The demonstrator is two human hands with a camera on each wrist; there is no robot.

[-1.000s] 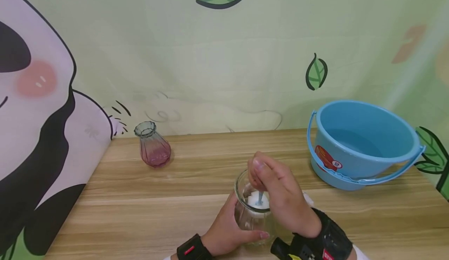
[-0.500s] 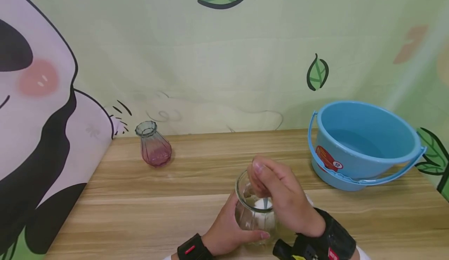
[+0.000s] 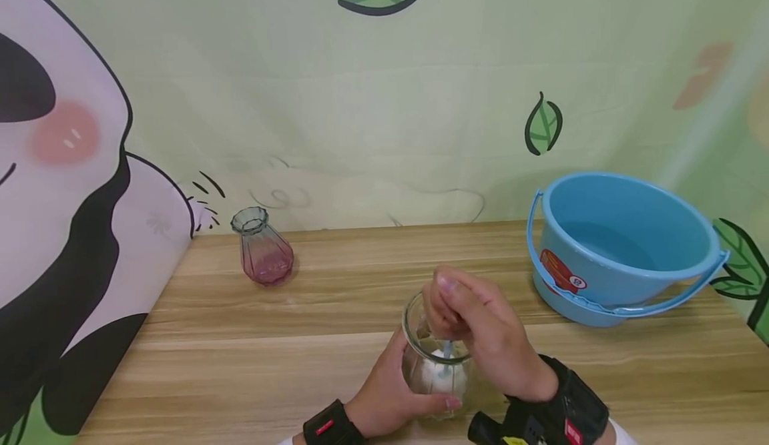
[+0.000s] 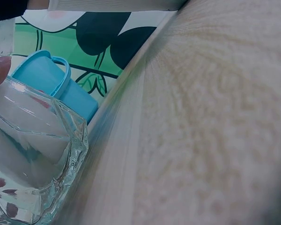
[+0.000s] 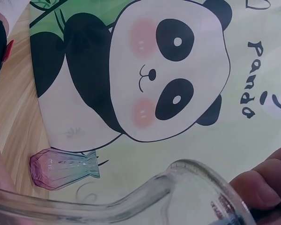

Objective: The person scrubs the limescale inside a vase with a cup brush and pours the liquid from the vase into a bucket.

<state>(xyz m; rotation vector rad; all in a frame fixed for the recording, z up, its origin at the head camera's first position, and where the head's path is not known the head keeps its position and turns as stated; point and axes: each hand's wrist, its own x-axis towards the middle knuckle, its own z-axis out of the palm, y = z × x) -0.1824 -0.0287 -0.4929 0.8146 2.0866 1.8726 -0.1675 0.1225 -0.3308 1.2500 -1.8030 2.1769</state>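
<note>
A clear glass vase (image 3: 416, 371) leans in the grip of my left hand (image 3: 384, 398), whose thumb lies across its near side. My right hand (image 3: 483, 331) is at the mouth, its curled fingers holding the thin blue-grey handle of a sponge brush (image 3: 448, 350). The brush's white head is inside the vase, seen blurred through the glass. In the left wrist view, the thick base of the vase (image 4: 72, 154) shows close up, with white and blue parts of the brush head (image 4: 18, 150) behind the glass. The right wrist view has the vase's flared neck (image 5: 187, 187) beside my right fingers (image 5: 262, 185).
A pink-and-grey ribbed glass vase (image 3: 267, 251) stands at the back left of the wooden table (image 3: 240, 365). At the right is a blue bucket (image 3: 625, 258), its handle hanging down in front. A panda-printed cloth (image 3: 360, 131) hangs behind the table.
The white brush head has gone from near the vase's mouth to lower inside it. My right hand has shifted slightly to the right; my left hand keeps its hold in place.
</note>
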